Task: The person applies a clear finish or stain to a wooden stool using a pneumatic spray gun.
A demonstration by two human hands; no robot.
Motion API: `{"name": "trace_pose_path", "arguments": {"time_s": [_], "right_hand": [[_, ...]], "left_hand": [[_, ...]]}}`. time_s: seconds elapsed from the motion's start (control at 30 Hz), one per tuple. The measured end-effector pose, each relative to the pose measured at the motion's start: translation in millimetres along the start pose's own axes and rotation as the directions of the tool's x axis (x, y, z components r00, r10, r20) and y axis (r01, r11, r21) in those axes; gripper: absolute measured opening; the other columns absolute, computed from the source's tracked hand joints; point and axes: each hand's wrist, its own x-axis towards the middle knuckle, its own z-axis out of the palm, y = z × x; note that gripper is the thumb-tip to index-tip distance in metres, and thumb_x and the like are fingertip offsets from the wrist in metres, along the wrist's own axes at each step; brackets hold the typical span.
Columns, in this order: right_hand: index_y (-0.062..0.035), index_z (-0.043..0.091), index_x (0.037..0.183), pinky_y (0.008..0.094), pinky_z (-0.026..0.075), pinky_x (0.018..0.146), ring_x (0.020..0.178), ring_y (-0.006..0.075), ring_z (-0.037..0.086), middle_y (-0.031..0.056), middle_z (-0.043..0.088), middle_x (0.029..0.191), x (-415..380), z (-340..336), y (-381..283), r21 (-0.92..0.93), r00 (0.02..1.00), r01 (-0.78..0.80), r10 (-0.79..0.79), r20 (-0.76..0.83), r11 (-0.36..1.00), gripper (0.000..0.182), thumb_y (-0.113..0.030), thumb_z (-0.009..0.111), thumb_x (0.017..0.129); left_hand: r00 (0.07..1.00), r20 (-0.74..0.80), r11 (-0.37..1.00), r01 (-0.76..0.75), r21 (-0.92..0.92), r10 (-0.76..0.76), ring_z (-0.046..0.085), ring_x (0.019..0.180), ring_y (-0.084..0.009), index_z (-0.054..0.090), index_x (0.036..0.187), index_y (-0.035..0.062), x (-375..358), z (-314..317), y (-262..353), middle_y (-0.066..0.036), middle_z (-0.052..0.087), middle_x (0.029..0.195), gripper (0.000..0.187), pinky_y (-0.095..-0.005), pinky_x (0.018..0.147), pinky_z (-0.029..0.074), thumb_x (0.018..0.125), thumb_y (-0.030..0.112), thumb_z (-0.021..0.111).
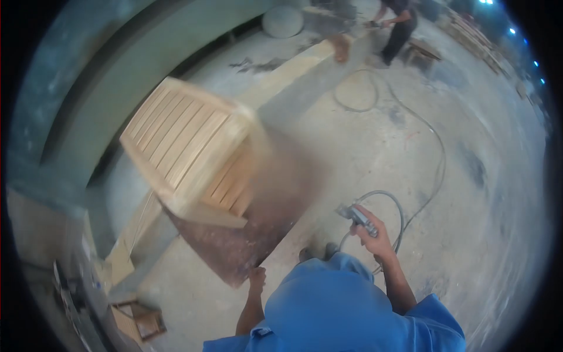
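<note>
My right hand is wrapped round the grip of a metal spray gun, whose head points left toward a chair. A grey hose loops from the gun down to the floor. At the near edge of a reddish-brown board, my left hand is closed, its fingers curled at the board's rim. On that board a pale slatted wooden chair lies tipped over, its slats facing up. Motion blur smears the chair's right side and the board's far part.
The hose runs on across the concrete floor. Far off, a co-worker bends over something beside a long pale beam. A small wooden frame sits at lower left, and a round grey object stands near the wall.
</note>
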Motion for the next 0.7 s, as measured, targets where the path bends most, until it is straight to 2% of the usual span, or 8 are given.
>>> {"name": "trace_pose_path", "arguments": {"time_s": [0.1, 0.23, 0.33, 0.43, 0.53, 0.57, 0.67, 0.7], "right_hand": [[-0.0036, 0.05, 0.141, 0.0203, 0.044, 0.051, 0.077, 0.0087, 0.062, 0.0053, 0.067, 0.091, 6.3, 7.2, 3.3, 0.066, 0.994, 0.106, -0.107, 0.005, 0.992, 0.053, -0.02, 0.063, 0.093], [-0.0034, 0.049, 0.142, 0.0212, 0.046, 0.054, 0.078, 0.0093, 0.062, 0.0054, 0.067, 0.091, 14.5, 1.9, -6.2, 0.033, 0.977, 0.155, -0.158, 0.141, 0.987, 0.053, -0.019, 0.062, 0.093], [-0.0044, 0.051, 0.141, 0.0244, 0.049, 0.067, 0.083, 0.0109, 0.063, 0.007, 0.068, 0.098, 30.9, -3.9, -12.8, -0.01, 0.954, 0.209, -0.202, 0.22, 0.978, 0.051, -0.016, 0.063, 0.092], [-0.0072, 0.053, 0.139, 0.0283, 0.05, 0.084, 0.092, 0.0145, 0.065, 0.0105, 0.069, 0.11, 55.8, -0.8, -11.2, -0.039, 0.943, 0.211, -0.192, 0.273, 0.977, 0.05, -0.016, 0.066, 0.091], [-0.0089, 0.054, 0.138, 0.0304, 0.05, 0.087, 0.1, 0.0204, 0.068, 0.0145, 0.07, 0.115, 71.0, 12.8, -22.3, -0.068, 0.932, 0.252, -0.223, 0.286, 0.965, 0.05, -0.018, 0.068, 0.09], [-0.0092, 0.055, 0.138, 0.0314, 0.051, 0.087, 0.101, 0.0232, 0.069, 0.016, 0.07, 0.115, 75.9, 20.2, -20.3, -0.079, 0.916, 0.324, -0.292, 0.274, 0.943, 0.05, -0.018, 0.068, 0.09], [-0.0099, 0.056, 0.137, 0.0348, 0.052, 0.085, 0.102, 0.031, 0.069, 0.02, 0.069, 0.114, 88.4, 39.7, -29.9, -0.125, 0.895, 0.385, -0.337, 0.293, 0.914, 0.05, -0.022, 0.069, 0.09], [-0.0101, 0.056, 0.136, 0.036, 0.053, 0.085, 0.102, 0.0336, 0.069, 0.0212, 0.069, 0.113, 92.4, 47.9, -33.6, -0.14, 0.895, 0.378, -0.323, 0.307, 0.915, 0.051, -0.023, 0.07, 0.089]], "left_hand": [[0.996, -0.078, 0.999, 0.049, 0.006, -0.048, 0.06, 0.079, -0.0128, 0.063, 0.111, 0.02, -25.3, 2.5, -19.9, 0.003, 0.062, 0.092, 0.027, -0.0372, 0.062, 0.048, 0.086, 0.029, 0.07], [0.966, -0.162, 0.971, 0.177, -0.162, -0.203, 0.06, 0.088, -0.0227, 0.062, 0.115, 0.0206, -49.1, 8.1, -58.5, -0.002, 0.063, 0.1, 0.029, -0.0527, 0.076, 0.046, 0.087, 0.028, 0.067], [0.943, -0.234, 0.964, 0.2, -0.173, -0.238, 0.06, 0.089, -0.0222, 0.061, 0.116, 0.0193, -76.9, 31.1, -69.9, -0.002, 0.063, 0.102, 0.03, -0.0522, 0.077, 0.047, 0.089, 0.029, 0.065], [0.929, -0.266, 0.956, 0.206, -0.207, -0.258, 0.06, 0.074, -0.0156, 0.06, 0.119, 0.0122, -97.0, 59.5, -78.2, -0.003, 0.064, 0.092, 0.036, -0.0347, 0.054, 0.047, 0.087, 0.026, 0.068], [0.939, -0.212, 0.936, 0.206, -0.287, -0.272, 0.062, 0.094, -0.0225, 0.06, 0.118, 0.0139, -121.1, 87.2, -80.1, -0.004, 0.064, 0.104, 0.032, -0.0493, 0.077, 0.049, 0.09, 0.03, 0.064], [0.943, -0.187, 0.915, 0.197, -0.353, -0.275, 0.061, 0.078, -0.0155, 0.061, 0.119, 0.0153, -130.4, 91.8, -79.8, -0.002, 0.065, 0.096, 0.034, -0.0359, 0.061, 0.048, 0.087, 0.021, 0.07], [0.96, -0.204, 0.946, 0.124, -0.298, -0.19, 0.062, 0.079, -0.0157, 0.061, 0.117, 0.0162, -137.8, 102.9, -89.7, -0.002, 0.065, 0.095, 0.032, -0.0367, 0.062, 0.049, 0.087, 0.021, 0.069], [0.98, -0.171, 0.988, -0.119, -0.096, 0.102, 0.062, 0.078, -0.0158, 0.062, 0.117, 0.0157, -121.9, 95.4, -126.0, -0.002, 0.065, 0.095, 0.031, -0.0361, 0.061, 0.05, 0.087, 0.021, 0.069]]}}
